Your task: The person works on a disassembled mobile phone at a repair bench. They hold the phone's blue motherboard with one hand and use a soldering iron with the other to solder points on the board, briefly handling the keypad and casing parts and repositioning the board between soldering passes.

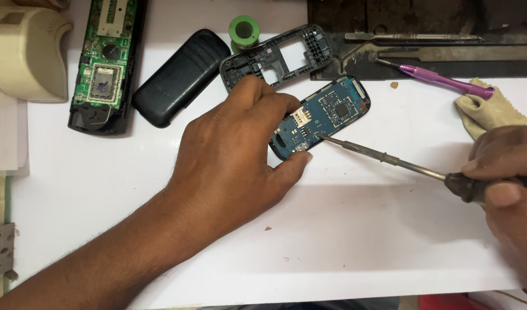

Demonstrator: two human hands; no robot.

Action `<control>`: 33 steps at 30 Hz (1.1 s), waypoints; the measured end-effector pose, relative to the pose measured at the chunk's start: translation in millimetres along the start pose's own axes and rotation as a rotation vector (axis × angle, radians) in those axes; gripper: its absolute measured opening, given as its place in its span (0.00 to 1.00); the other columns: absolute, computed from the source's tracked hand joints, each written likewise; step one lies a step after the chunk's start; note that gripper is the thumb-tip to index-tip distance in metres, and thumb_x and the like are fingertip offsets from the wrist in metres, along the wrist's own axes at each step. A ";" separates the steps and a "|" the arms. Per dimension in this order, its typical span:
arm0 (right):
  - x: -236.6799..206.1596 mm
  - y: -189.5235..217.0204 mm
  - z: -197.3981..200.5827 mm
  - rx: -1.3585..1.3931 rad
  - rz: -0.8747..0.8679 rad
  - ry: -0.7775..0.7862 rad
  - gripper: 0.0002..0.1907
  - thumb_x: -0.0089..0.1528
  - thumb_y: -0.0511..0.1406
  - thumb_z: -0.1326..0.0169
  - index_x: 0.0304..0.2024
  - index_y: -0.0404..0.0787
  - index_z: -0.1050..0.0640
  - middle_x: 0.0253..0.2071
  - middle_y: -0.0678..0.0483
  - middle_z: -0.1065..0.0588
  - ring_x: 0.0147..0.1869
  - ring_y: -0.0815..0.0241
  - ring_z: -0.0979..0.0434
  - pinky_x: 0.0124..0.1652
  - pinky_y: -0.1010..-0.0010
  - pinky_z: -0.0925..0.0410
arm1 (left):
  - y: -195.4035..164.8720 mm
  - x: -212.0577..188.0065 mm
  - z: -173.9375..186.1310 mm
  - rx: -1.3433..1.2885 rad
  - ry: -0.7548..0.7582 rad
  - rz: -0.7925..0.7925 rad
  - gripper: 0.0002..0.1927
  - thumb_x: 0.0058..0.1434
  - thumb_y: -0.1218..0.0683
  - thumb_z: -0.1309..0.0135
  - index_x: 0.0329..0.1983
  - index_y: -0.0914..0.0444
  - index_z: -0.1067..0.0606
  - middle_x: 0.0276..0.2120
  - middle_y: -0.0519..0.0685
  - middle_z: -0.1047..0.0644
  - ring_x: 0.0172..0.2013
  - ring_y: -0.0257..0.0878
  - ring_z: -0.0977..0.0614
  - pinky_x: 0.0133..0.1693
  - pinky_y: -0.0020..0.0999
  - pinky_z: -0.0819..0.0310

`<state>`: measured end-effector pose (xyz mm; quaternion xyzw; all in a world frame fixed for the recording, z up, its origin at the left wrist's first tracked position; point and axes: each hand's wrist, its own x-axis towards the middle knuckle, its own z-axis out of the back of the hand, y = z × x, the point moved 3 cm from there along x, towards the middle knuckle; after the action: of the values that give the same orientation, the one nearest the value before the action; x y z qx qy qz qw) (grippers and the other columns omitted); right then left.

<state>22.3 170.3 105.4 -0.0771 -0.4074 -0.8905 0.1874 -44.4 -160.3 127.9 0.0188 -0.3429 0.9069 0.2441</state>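
In the head view, a small blue phone circuit board seated in its dark oval shell (323, 117) is being pinned flat on the white work surface (344, 235) by the left hand (240, 155), whose fingers are being curled over the board's near end with the thumb pressed against its lower edge. A slim metal-shafted soldering iron with a dark handle (390, 159) is being gripped in the closed right hand (507, 183), and its tip is being rested on the board's lower part, just beside the left fingertips. A burn is being risked because of that closeness; a slip of the tip could also bridge or lift the tiny parts, and the board could skid if the pressure is eased. The board is being shown bare, with a square chip near its far end, a pale card slot near the middle and small gold pads. Just beyond the board, a grey plastic phone frame (278, 57) is lying, with a green solder spool (244, 31) behind it. To the board's left, a black rounded back cover (180, 77) and a green board in a black casing (105, 57) are lying; to its right, a purple-handled tool (444, 81) is being left beside a yellowish cloth (487, 109).
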 end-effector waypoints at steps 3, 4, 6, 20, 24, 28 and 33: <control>-2.9 -4.2 0.0 0.047 -0.005 -0.013 0.17 0.75 0.47 0.48 0.43 0.40 0.27 0.31 0.55 0.28 0.34 0.64 0.29 0.39 0.72 0.31 | 0.4 0.4 -0.2 -0.003 0.002 -0.001 0.24 0.52 0.54 0.32 0.49 0.70 0.23 0.39 0.54 0.26 0.29 0.41 0.17 0.29 0.37 0.21; -3.3 -7.1 -1.1 0.066 0.010 -0.024 0.18 0.76 0.47 0.48 0.43 0.40 0.27 0.31 0.56 0.28 0.33 0.65 0.30 0.39 0.73 0.32 | 0.3 0.3 -0.1 -0.003 0.001 -0.002 0.24 0.52 0.54 0.32 0.49 0.70 0.24 0.39 0.54 0.26 0.29 0.41 0.17 0.29 0.37 0.21; -3.1 -14.2 -3.8 0.086 0.047 -0.044 0.19 0.76 0.49 0.48 0.42 0.41 0.27 0.31 0.57 0.29 0.34 0.66 0.31 0.39 0.74 0.34 | 0.6 -0.2 0.0 -0.001 0.001 0.000 0.24 0.51 0.54 0.32 0.49 0.70 0.23 0.39 0.54 0.26 0.29 0.41 0.17 0.29 0.38 0.22; -2.7 0.3 -2.5 0.020 -0.076 -0.019 0.17 0.72 0.47 0.49 0.45 0.40 0.27 0.30 0.57 0.31 0.32 0.65 0.29 0.36 0.71 0.34 | 1.6 -1.4 1.2 -0.001 -0.010 -0.004 0.23 0.51 0.54 0.32 0.48 0.68 0.23 0.39 0.54 0.26 0.30 0.42 0.17 0.30 0.39 0.22; -2.8 -2.4 -3.5 0.051 -0.043 -0.043 0.17 0.73 0.47 0.50 0.44 0.40 0.27 0.31 0.56 0.29 0.33 0.64 0.29 0.36 0.71 0.34 | 1.8 -1.6 0.9 -0.002 -0.017 -0.012 0.23 0.51 0.54 0.32 0.48 0.69 0.23 0.39 0.54 0.26 0.30 0.42 0.17 0.30 0.39 0.22; 2.9 -11.1 -6.8 0.116 0.014 -0.041 0.17 0.72 0.48 0.48 0.43 0.40 0.25 0.31 0.57 0.29 0.31 0.64 0.31 0.36 0.72 0.36 | 2.6 -2.8 1.1 -0.005 -0.025 -0.022 0.23 0.51 0.54 0.32 0.48 0.69 0.23 0.39 0.54 0.26 0.30 0.42 0.17 0.30 0.39 0.22; -1.0 -1.6 -4.3 0.041 -0.014 -0.025 0.18 0.72 0.48 0.49 0.46 0.41 0.27 0.30 0.57 0.29 0.33 0.63 0.28 0.38 0.70 0.31 | 2.8 -3.3 0.8 -0.006 -0.028 -0.027 0.24 0.52 0.55 0.32 0.49 0.70 0.23 0.39 0.54 0.26 0.30 0.42 0.17 0.30 0.38 0.22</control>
<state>22.7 168.3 101.2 -0.0815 -0.4282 -0.8823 0.1778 -42.9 -164.0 126.1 0.0352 -0.3487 0.9022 0.2515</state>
